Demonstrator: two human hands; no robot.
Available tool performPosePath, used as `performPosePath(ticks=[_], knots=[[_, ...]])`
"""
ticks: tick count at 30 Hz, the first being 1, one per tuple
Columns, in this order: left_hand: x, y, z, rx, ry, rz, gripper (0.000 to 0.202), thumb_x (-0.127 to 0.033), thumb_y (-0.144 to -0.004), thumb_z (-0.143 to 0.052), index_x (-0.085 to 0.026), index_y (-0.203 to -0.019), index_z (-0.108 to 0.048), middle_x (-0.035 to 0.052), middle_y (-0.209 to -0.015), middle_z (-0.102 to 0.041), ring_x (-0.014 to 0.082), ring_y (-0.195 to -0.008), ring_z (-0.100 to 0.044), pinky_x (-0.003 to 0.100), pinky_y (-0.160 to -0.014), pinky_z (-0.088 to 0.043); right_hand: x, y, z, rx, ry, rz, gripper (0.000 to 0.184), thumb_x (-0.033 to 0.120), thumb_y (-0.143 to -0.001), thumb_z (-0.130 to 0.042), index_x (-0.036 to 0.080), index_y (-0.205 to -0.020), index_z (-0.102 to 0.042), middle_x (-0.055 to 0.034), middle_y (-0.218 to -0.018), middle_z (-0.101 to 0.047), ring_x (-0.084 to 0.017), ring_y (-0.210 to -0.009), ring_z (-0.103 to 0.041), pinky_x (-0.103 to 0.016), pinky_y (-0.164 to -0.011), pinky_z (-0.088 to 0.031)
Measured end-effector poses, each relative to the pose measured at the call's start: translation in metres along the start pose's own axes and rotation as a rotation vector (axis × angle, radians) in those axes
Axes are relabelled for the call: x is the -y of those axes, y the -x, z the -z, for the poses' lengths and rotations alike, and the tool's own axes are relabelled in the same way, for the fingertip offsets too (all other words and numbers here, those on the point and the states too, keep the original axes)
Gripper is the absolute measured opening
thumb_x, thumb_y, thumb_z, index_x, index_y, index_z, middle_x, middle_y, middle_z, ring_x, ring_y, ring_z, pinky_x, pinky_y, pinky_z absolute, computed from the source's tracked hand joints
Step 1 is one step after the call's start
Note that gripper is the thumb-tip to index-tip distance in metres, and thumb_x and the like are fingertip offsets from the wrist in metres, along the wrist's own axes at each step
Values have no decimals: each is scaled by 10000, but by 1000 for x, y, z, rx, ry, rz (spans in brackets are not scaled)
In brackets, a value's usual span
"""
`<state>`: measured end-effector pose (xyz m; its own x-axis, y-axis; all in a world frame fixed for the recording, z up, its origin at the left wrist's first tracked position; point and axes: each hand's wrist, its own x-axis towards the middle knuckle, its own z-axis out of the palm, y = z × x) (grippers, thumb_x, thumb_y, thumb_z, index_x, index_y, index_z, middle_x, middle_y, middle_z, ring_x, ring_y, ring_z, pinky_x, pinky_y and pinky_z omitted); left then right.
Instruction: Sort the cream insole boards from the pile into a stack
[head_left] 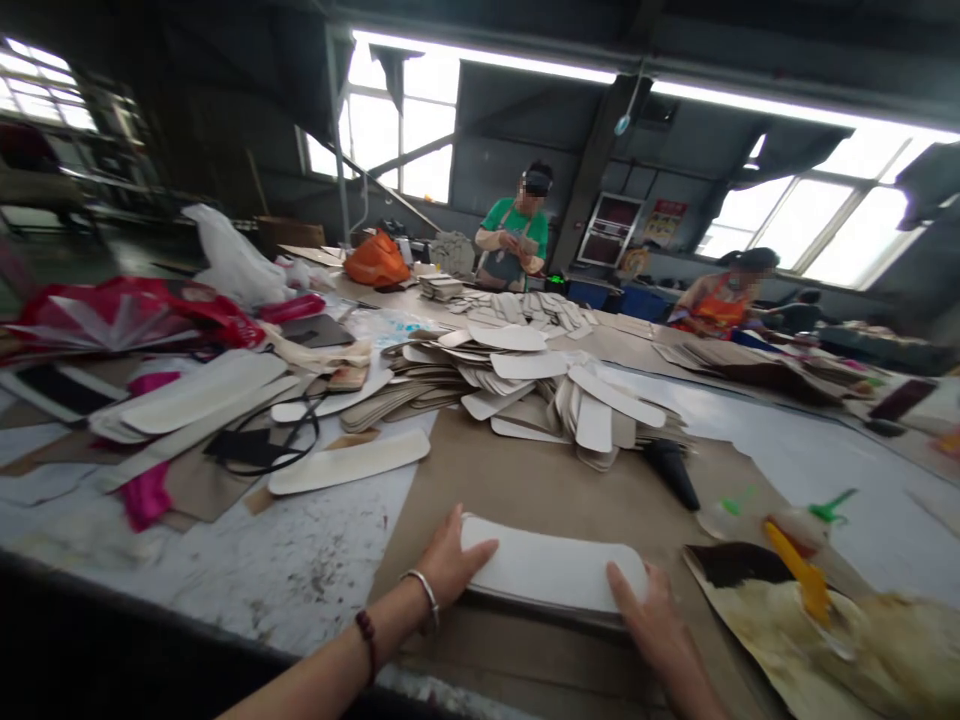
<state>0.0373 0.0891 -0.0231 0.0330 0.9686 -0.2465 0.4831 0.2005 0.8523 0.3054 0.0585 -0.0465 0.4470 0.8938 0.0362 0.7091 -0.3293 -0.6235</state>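
A small stack of white, round-ended cardboard strips (551, 567) lies level between my hands, over brown paper (442, 480). My left hand (452, 560) grips its left end, thumb on top and fingers at the far edge. At the right end, my right hand (651, 615) is closed on the same stack, its thumb on the white top piece. The undersides of my fingers are hidden. Beyond them lies a large loose heap of similar strips (517, 370), white on one face and grey-brown on the other. One single strip (349, 463) lies to the left of the heap.
Right of my hands are a glue-stained sheet (742, 610) with a yellow-handled tool (802, 575), a green-tipped bottle (806, 525) and a black cone (671, 475). Strips, a black cord (300, 455) and red bags (127, 310) crowd the left. Two people (514, 230) work across the table.
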Motion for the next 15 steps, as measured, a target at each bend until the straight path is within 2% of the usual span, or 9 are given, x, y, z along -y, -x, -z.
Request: performPosePath(ticks=[3,6,10,15], knots=[[0,-3,7,11,30,-21,769,-372,-678,-608,9,-1303,-373,255,-1295,-500,312,-1190,-491,381,-1001,-378,1,-5,1,3,-70,-43,740,670,-666,-439,55,-1077,-483,-244,-1000,-609,-358,-914,-613,-448,-827,-460],[-1,-3,11,8,42,-79,742,-333,-715,-556,21,-1326,-327,253,-1356,-433,285,-1254,-425,364,-1051,-317,10,1,3,-40,-135,20,642,627,-657,-498,113,-1043,-501,-184,-971,-628,-327,-906,-616,-428,-825,-469],[0,-7,8,-16,43,-130,716,-351,-759,-465,34,-1336,-284,256,-1396,-358,289,-1320,-316,392,-1108,-201,21,10,-2,-111,-100,67,556,572,-707,-456,142,-1055,-513,-149,-989,-635,-297,-947,-613,-407,-848,-470],[3,-11,0,-52,49,-94,651,-404,-766,-393,-19,-1289,-350,231,-1316,-439,309,-1279,-368,439,-1098,-230,15,13,-3,-107,-48,62,546,562,-769,-384,118,-1057,-523,-177,-1013,-632,-304,-991,-597,-428,-881,-456]])
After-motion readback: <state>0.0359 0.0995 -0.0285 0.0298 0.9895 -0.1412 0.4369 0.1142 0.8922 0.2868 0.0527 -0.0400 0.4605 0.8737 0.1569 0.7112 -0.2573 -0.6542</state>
